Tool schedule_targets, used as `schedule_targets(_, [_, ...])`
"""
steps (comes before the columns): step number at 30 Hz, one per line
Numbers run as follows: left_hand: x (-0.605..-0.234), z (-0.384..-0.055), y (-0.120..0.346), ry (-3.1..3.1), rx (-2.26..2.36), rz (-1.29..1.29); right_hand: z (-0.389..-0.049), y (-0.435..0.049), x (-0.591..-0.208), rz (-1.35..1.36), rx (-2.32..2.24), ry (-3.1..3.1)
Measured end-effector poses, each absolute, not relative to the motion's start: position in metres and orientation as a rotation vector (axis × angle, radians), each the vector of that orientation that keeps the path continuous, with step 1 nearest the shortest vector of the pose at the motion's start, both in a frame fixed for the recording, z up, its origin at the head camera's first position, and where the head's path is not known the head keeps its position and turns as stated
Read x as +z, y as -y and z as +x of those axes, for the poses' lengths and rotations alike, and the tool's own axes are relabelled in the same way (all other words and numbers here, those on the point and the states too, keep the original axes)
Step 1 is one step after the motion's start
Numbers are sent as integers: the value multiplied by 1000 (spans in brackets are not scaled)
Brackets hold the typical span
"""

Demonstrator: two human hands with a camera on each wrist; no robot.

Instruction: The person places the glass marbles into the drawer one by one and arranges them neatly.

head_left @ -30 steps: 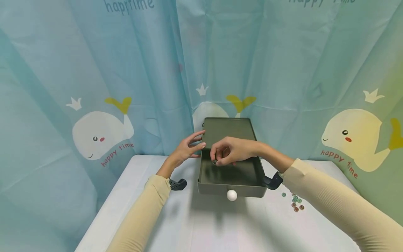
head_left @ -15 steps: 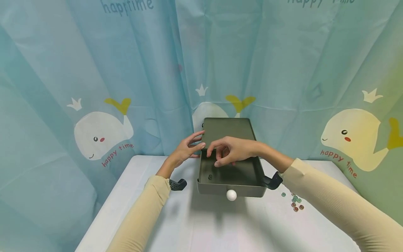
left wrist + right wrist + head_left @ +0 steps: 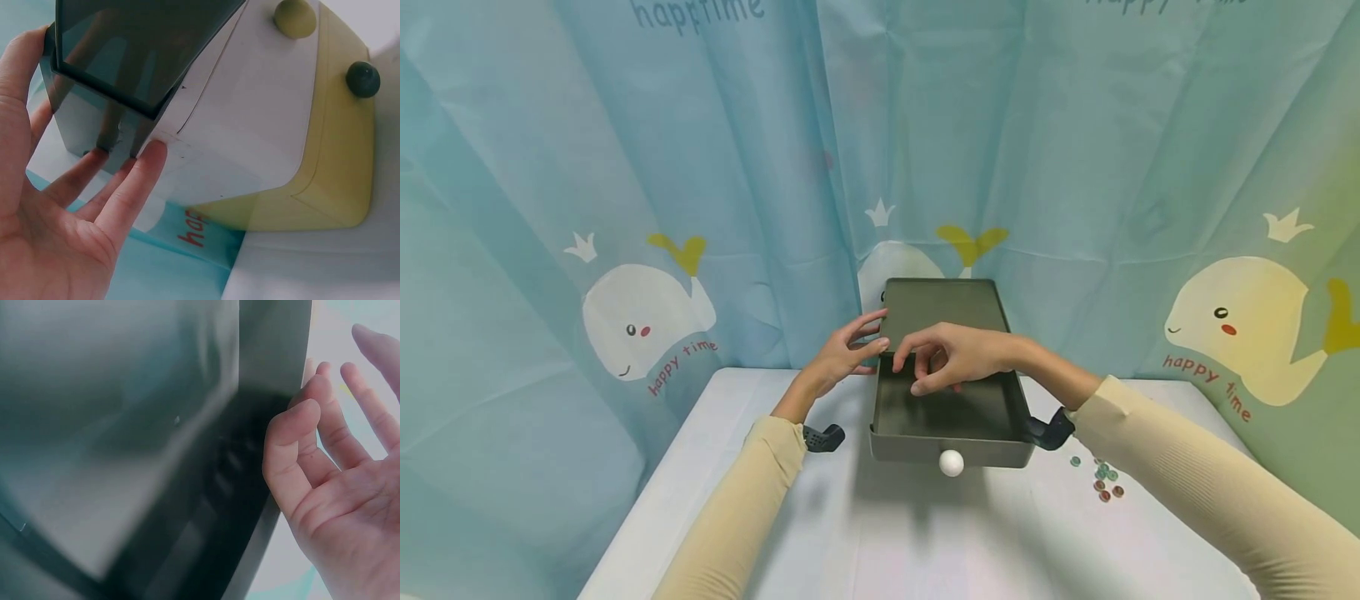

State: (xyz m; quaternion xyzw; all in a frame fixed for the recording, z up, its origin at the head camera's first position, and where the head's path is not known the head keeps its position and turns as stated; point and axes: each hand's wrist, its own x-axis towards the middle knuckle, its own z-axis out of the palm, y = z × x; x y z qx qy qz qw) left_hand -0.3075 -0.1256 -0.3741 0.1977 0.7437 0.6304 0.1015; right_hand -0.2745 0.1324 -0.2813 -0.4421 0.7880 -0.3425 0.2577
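Note:
An olive-grey drawer point(image 3: 953, 454) with a white knob point(image 3: 951, 463) stands pulled out of a small chest point(image 3: 943, 312). Over its open inside is my right hand point(image 3: 958, 358), thumb and forefinger apart, the other fingers loosely bent, with nothing between them. In the right wrist view the fingertips overlap the drawer's edge. My left hand point(image 3: 838, 354) rests its spread fingertips against the chest's left side. The left wrist view shows those fingers point(image 3: 134, 187) reaching up along the chest, below the dark top drawer point(image 3: 119, 56).
Several small green and reddish-brown round pieces point(image 3: 1105, 475) lie on the white table point(image 3: 895, 542), right of the drawer. Below it, the chest has a white level point(image 3: 250, 106) and a yellow level point(image 3: 340, 125), each with a round knob. A whale-print curtain point(image 3: 775, 167) hangs close behind.
My right hand pinched a small dark round piece a second ago, then let it go. It showed at the drawer's front left and is out of sight now. The left hand has stayed put.

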Motion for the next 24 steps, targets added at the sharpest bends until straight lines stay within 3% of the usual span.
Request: schedule_targets(24, [-373,-308,125,-2198,1860,564,-260,-143,-263,-1293,-967,-2192])
